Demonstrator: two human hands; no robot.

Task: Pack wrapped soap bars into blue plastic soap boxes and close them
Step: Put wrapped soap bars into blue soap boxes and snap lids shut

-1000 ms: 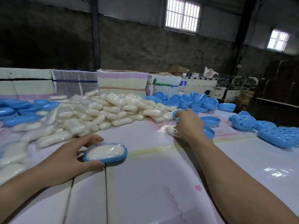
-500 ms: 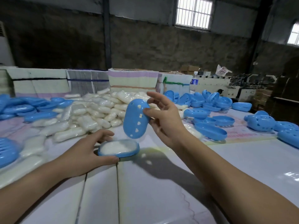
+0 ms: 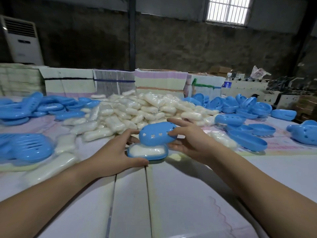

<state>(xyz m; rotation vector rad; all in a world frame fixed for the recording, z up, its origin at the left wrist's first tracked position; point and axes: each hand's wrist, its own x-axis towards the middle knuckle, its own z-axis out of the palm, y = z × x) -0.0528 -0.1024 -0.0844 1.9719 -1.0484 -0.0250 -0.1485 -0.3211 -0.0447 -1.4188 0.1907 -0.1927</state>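
Head view: the left hand (image 3: 113,158) grips the blue box base (image 3: 147,154) holding a wrapped soap bar (image 3: 145,150) on the surface (image 3: 188,194), while the right hand (image 3: 190,140) pinches the perforated lid (image 3: 157,134) tilted just above that base. The closing step seems underway; next, the lid needs levelling over the base rim and pressing down.

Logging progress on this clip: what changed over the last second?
The right hand picked a lid from the far pile and brought it down, tilted, over the soap-filled base. The left hand kept gripping the base, which stayed put.
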